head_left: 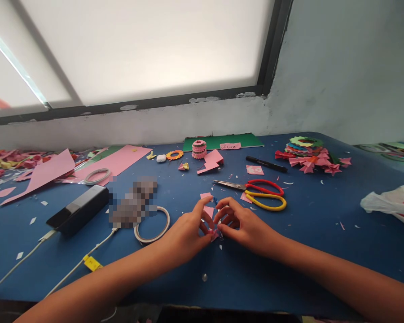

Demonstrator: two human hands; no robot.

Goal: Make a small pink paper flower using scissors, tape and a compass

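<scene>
My left hand [191, 229] is bent inward over the table, its thumb and fingertips closed on a small pink paper piece [214, 234]. Facing it, my right hand [245, 220] has curled fingers, with thumb and index tips drawn together right beside that paper. Whatever the right fingertips grip is too small and too covered to make out. Just beyond the hands lie pink paper scraps [207, 211] and a blue object [216, 200], partly hidden by my fingers. Scissors [256, 190] with red and yellow handles rest behind my right hand, blades pointing left.
A tape roll [169, 220] lies left of my hands, near a black device [79, 208] with a white cable. Farther back are a black marker [266, 164], a stack of pink scalloped rings [199, 150] and folded paper stars [309, 160]. A plastic bag [392, 202] sits right.
</scene>
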